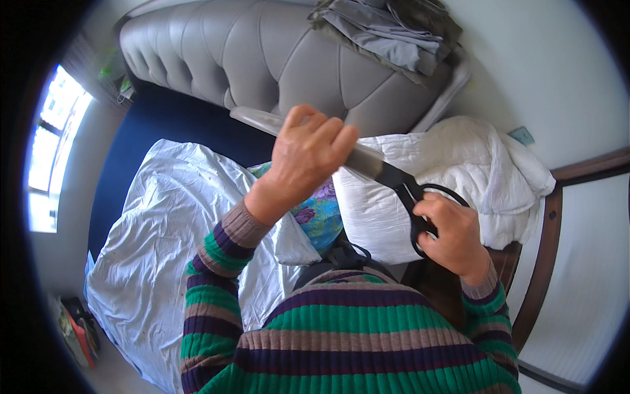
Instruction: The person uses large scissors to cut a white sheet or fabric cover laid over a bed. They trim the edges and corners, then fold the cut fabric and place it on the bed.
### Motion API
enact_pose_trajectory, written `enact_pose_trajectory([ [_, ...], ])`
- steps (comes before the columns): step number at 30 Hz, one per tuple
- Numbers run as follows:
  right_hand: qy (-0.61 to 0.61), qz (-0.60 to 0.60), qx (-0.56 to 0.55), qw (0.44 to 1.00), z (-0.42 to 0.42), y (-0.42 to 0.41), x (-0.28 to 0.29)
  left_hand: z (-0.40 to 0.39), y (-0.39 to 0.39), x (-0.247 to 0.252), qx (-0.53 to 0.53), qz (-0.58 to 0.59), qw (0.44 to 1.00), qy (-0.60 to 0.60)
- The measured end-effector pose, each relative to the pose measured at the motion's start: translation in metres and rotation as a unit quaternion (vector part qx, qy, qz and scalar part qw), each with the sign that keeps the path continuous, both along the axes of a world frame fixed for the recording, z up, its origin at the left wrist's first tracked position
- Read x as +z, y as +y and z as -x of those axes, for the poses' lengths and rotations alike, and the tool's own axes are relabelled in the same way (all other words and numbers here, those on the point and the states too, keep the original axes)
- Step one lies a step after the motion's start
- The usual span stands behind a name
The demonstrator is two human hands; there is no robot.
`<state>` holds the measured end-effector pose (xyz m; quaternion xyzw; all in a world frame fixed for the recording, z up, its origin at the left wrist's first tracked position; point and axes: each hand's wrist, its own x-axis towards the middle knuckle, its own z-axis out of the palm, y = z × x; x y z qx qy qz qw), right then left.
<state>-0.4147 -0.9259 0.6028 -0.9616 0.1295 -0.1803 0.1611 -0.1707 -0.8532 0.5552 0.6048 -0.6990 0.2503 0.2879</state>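
A pair of large scissors (389, 176) with black handles lies diagonally across the view, held off the bed. My right hand (450, 229) has its fingers on the looped handles. My left hand (315, 147) is closed around a pale, translucent covering or strip (256, 119) that runs along the blades, its rounded end sticking out past the fist towards the upper left. Whether the blades lie inside it cannot be made out fully. Below the hands are a white quilt (379, 216) and a blue floral cloth (320, 216).
A crumpled light sheet (147, 236) covers part of the dark blue mattress (182, 123) at left. Behind stands a grey tufted headboard (246, 49) with folded clothes (384, 34) on it. A wood-framed panel (551, 256) is at right, a bright window (54, 152) at far left.
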Motion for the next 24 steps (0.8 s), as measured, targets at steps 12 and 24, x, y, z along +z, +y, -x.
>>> enact_pose_trajectory([
  [12, -0.061, -0.561, -0.041, 0.824, 0.001, -0.001, -0.041, -0.001, 0.028, 0.020, -0.051, 0.048, 0.997, 0.022],
  [24, -0.100, -0.919, 0.120, 0.362, -0.022, 0.032, -0.104, 0.008, -0.003, -0.023, -0.511, 0.080, 0.333, 0.789],
])
